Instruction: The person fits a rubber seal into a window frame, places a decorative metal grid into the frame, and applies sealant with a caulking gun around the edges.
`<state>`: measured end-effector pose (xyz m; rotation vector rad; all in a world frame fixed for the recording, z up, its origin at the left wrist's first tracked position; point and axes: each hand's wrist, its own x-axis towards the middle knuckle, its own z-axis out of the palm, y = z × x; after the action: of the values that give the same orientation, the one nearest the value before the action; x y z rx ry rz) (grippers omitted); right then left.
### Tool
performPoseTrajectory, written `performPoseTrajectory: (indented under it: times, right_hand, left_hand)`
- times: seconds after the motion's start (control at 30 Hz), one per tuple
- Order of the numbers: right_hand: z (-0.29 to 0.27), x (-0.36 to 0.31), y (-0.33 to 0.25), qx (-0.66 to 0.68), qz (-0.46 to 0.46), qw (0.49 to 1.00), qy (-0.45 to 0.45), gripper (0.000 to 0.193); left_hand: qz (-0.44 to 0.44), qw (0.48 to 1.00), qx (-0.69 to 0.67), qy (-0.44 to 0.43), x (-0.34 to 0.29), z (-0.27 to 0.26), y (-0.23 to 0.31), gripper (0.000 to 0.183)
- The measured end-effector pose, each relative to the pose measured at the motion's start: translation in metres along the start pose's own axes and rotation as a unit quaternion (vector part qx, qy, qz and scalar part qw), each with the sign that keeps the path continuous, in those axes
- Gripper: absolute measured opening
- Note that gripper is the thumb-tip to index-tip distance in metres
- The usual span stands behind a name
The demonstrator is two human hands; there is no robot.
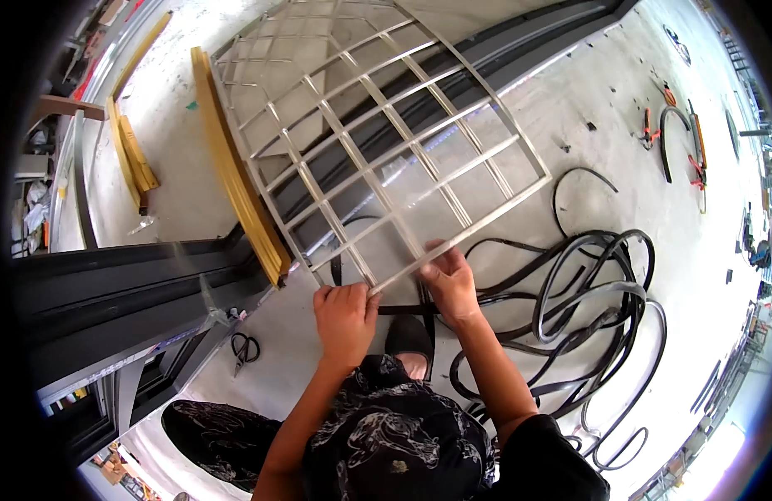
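A large silvery metal lattice grid [363, 173] stretches away from me, tilted over dark frame profiles on the floor. My left hand [346, 321] is closed around the near corner of its edge, knuckles up. On the same near edge, farther right, my right hand [451, 282] grips the bar between thumb and fingers. Clear film or glass seems to lie behind part of the lattice, though I cannot tell which. The far end of the grid runs out of the top of the picture.
Coiled black rubber strip [599, 309] lies on the floor at right. Black scissors [245, 351] rest at left beside a dark grey frame [136, 292]. A gold-coloured profile [236, 171] runs along the grid's left side. Red-handled tools [697, 163] lie far right.
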<state>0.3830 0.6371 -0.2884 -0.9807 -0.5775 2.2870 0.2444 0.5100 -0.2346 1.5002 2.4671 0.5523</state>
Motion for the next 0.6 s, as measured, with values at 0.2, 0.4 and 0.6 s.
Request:
performPoseTrajectory:
  times: [0.2, 0.4, 0.6]
  right_hand:
    - [-0.0002, 0.0007, 0.0053, -0.029, 0.014, 0.999, -0.004, 0.042]
    - [-0.0052, 0.0049, 0.0068, -0.04, 0.017, 0.999, 0.004, 0.036]
    - [-0.0048, 0.0055, -0.0016, -0.092, 0.021, 0.995, 0.015, 0.035]
  left_hand:
    - [-0.014, 1.0, 0.0, 0.004, -0.002, 0.0016, -0.0021, 0.022]
    - [-0.008, 1.0, 0.004, 0.003, -0.0026, 0.0045, -0.0043, 0.019]
    - [0.004, 1.0, -0.011, 0.006, -0.0016, 0.0037, -0.0029, 0.017]
